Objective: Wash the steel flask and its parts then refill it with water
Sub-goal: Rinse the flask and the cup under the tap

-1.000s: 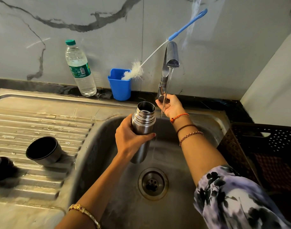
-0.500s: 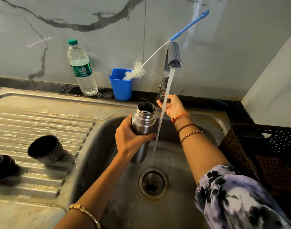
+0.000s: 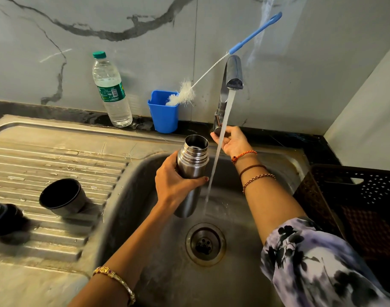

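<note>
My left hand (image 3: 174,180) grips the open steel flask (image 3: 193,160) upright over the sink basin (image 3: 145,196), its mouth just left of the water stream (image 3: 218,147). My right hand (image 3: 230,140) holds the handle at the base of the steel tap (image 3: 232,72), which runs a steady stream down beside the flask to the basin floor near the drain (image 3: 205,243). The flask's cup lid (image 3: 62,197) lies on its side on the ribbed drainboard (image 3: 56,156). A dark stopper part (image 3: 2,218) sits at the far left edge.
A plastic water bottle (image 3: 111,91) and a blue cup (image 3: 163,114) holding a long blue-handled bottle brush (image 3: 211,72) stand on the back ledge. A dark perforated crate (image 3: 353,196) sits right of the sink. Marble wall behind.
The tap has gone from a thin trickle to a full stream. Both hands and the flask have stayed where they were.
</note>
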